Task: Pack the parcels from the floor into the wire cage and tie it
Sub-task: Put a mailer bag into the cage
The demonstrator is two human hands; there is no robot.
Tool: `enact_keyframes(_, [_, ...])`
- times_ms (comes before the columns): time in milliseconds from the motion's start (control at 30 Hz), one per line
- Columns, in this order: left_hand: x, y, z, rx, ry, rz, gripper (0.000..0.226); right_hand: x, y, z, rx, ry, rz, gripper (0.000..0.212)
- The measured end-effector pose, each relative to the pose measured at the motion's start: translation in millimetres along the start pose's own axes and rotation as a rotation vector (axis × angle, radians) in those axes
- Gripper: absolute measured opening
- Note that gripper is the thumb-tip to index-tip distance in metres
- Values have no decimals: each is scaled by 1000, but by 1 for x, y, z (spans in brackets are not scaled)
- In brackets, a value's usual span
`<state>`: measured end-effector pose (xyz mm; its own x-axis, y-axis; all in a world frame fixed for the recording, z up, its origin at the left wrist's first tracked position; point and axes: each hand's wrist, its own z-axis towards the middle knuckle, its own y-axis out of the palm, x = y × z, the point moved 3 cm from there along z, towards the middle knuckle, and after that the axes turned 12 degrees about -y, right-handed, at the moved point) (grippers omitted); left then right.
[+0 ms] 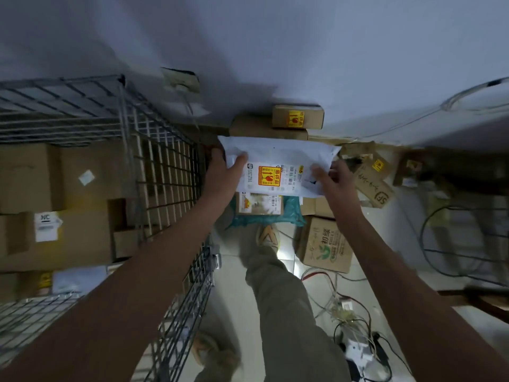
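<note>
Setting: dim room, pale tiled floor (pixel 237 274), blue-grey wall (pixel 303 51) behind.

Item 1. Wire cage (pixel 165 172), left of view, top open. Contents: several brown cardboard boxes (pixel 55 205) stacked inside, one with a white label; a small white packet at the near corner.

Item 2. White parcel bag (pixel 278 161), flat, with orange-and-yellow fragile sticker and barcode label. Position: held in the air just right of the cage's wall, above the floor pile.

Item 3. Left hand (pixel 223 172). Closed on the bag's left edge, thumb across the top face, fingers underneath.

Item 4. Right hand (pixel 330 180). Closed on the bag's right near corner, fingers blurred.

Item 5. Floor pile, below and beyond the bag: teal plastic parcel (pixel 275 213) with a labelled box on it; box with green print (pixel 327 246); box marked SF (pixel 371 186); two stacked boxes (pixel 281 122) against the wall, the upper with a fragile sticker.

Item 6. Tangle of cables (pixel 344 307) on the floor, right of the person's trouser leg (pixel 283 304) and shoe (pixel 268 235).
</note>
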<state>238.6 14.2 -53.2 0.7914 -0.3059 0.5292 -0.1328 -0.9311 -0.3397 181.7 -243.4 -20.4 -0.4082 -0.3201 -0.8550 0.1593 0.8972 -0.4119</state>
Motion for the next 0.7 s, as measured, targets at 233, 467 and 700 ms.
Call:
enact_keyframes(233, [-8,-134,-161,-52,174,-198,55,-139,-7,-155,80,-162,17,44])
enact_keyframes(467, [-128,-364,-373,74,251,-270,24,-262,91,-386,-169,-142,160,38])
enact_keyframes(700, [-279,-527,-442,121,33,-368,19,-295,239,-506,-467,-28,174,32])
